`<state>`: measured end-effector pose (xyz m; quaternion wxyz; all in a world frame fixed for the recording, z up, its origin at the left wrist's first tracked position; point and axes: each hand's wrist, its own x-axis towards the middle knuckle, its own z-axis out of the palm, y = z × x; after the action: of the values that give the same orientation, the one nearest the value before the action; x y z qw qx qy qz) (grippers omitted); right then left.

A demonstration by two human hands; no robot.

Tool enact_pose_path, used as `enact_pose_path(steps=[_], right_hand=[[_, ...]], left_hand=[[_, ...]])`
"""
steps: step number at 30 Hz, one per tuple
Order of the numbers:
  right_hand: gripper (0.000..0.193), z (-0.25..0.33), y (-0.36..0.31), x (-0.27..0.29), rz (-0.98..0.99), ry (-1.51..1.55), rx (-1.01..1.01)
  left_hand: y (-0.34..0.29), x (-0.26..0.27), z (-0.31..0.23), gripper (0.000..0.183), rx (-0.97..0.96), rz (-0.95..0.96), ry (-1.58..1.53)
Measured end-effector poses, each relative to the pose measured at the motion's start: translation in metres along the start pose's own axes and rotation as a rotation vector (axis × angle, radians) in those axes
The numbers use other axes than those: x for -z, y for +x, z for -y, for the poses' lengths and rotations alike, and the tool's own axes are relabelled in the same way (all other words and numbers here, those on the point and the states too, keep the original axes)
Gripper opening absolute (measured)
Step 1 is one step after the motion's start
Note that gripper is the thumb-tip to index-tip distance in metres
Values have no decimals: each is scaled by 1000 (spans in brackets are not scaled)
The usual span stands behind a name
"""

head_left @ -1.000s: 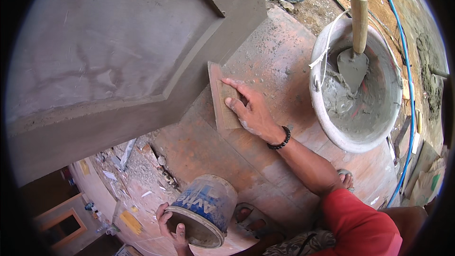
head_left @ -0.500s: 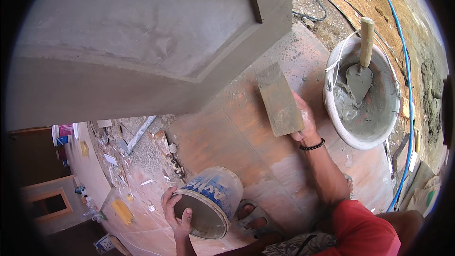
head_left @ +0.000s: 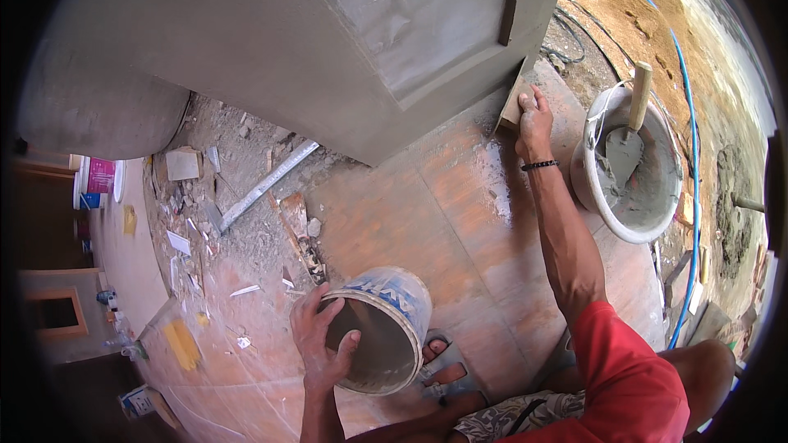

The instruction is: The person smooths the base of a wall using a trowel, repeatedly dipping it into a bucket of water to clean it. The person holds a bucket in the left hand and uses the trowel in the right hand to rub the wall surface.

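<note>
My right hand (head_left: pixel 535 125) holds a wooden float (head_left: pixel 511 111), a flat board turned on edge against the lower corner of the grey plastered wall (head_left: pixel 271 66). Its far end is partly hidden by the wall, and the grip on its back by my fingers. At the lower middle, my left hand (head_left: pixel 322 349) grips the rim of a white and blue plastic bucket (head_left: pixel 417 287), thumb over the opening. The bucket is tilted toward me, with greyish contents or shade inside. On the right, a trowel (head_left: pixel 624 152) with a wooden handle stands in a pale basin (head_left: pixel 584 176) of wet mortar.
A blue hose (head_left: pixel 696 197) and dark cables (head_left: pixel 587 29) run past the basin, beside a sand heap (head_left: pixel 611 0). Left of the tiled floor (head_left: pixel 386 213) lie rubble and a metal bar (head_left: pixel 269 187). My sandalled foot (head_left: pixel 443 365) is right beside the bucket.
My right hand has carried the float away from me to the wall's lower corner and turned it on edge. My left hand stays on the bucket rim. The view has shifted.
</note>
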<state>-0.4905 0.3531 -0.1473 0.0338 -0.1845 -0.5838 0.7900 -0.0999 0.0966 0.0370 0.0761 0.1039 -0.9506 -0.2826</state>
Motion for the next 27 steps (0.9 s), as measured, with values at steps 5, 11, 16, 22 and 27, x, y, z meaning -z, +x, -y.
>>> enact_pose_path(steps=[5, 11, 16, 22, 27], right_hand=[[43, -17, -106, -53, 69, -58, -55], [43, -46, -210, -72, 310, 57, -276], [44, -13, -188, -35, 254, 87, -204], [48, 12, -127, -44, 180, 35, -49], [55, -18, -128, -79, 193, -140, 132]], left_hand=[[-5, 9, 4, 54, -3, 11, 42], [-2, 4, 4, 52, -13, 16, 14], [-1, 4, 4, 51, -21, 20, 3], [-2, 6, 4, 51, -22, 24, 21], [1, 2, 5, 51, -38, 28, 5]])
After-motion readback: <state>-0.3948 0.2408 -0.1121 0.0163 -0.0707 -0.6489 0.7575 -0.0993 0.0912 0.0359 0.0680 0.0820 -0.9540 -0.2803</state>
